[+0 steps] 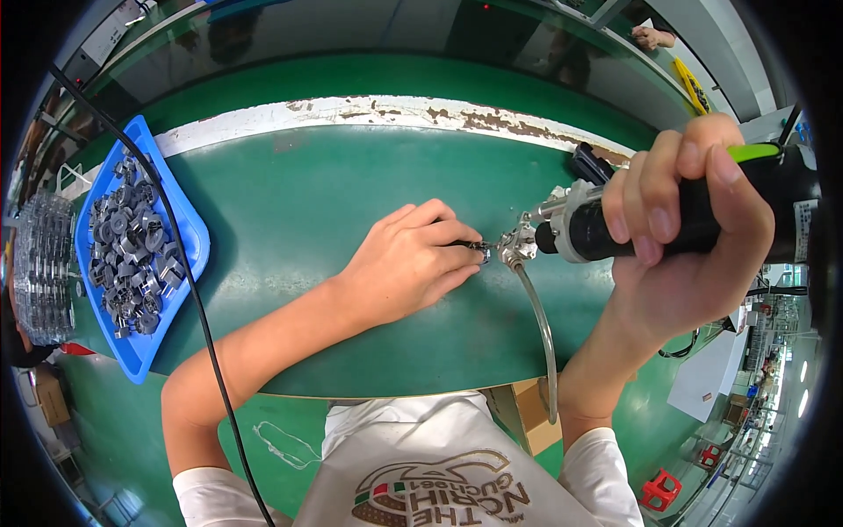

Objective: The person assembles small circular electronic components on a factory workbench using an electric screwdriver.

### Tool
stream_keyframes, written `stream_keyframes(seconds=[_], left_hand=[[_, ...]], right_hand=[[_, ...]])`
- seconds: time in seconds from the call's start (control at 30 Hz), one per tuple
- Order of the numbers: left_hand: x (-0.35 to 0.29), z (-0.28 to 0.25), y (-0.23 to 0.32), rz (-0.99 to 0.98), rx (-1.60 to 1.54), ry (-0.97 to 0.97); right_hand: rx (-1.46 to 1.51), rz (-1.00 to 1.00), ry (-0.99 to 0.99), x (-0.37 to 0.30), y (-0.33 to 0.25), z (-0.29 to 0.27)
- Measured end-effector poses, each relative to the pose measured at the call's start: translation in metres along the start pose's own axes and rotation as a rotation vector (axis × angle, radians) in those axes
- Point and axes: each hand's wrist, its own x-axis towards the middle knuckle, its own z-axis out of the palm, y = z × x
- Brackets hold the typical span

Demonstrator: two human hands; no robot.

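My right hand (694, 202) is wrapped round the thick black body of a powered screwdriver (795, 198), held nearly level at the right. Its metal nose (518, 244) points left, and a transparent hose (546, 338) hangs from it. On the green table (325, 193), my left hand (408, 263) pinches a small dark part (479, 248) right at the tool's nose. The fingers hide most of that part, and I cannot tell whether the tip touches it.
A blue tray (198, 237) full of small grey-black parts (132, 246) stands at the left, beside stacked transparent trays (44, 268). A black cable (198, 303) runs across the left side. Behind the screwdriver lies a dark object (590, 164). Another person's hand (652, 37) shows at the far right.
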Motion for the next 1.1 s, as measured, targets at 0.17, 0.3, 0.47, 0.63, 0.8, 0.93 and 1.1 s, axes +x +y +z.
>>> stream_keyframes(seconds=[0.17,0.3,0.47,0.63,0.8,0.93,1.1], left_hand=[[-0.001,0.0,0.001,-0.005,0.004,0.0],[0.0,-0.001,0.001,-0.008,0.009,-0.011],[0.0,-0.001,0.001,-0.002,0.007,-0.005],[0.001,-0.001,0.003,0.029,0.026,-0.014],[-0.002,-0.001,0.002,-0.014,0.004,-0.031],[0.0,-0.001,0.003,-0.044,-0.011,-0.054],[0.001,-0.003,0.005,-0.071,-0.011,-0.078]], right_hand=[[0.008,0.009,-0.025,0.001,0.001,-0.003],[0.017,0.034,-0.024,0.003,0.0,-0.003],[0.005,0.022,-0.011,0.003,0.001,0.002],[0.013,0.067,-0.012,0.006,0.001,0.002],[0.036,-0.025,0.047,0.011,0.015,0.005],[0.061,-0.079,0.106,0.01,0.019,0.011],[-0.273,-0.041,-0.158,0.02,0.015,-0.004]])
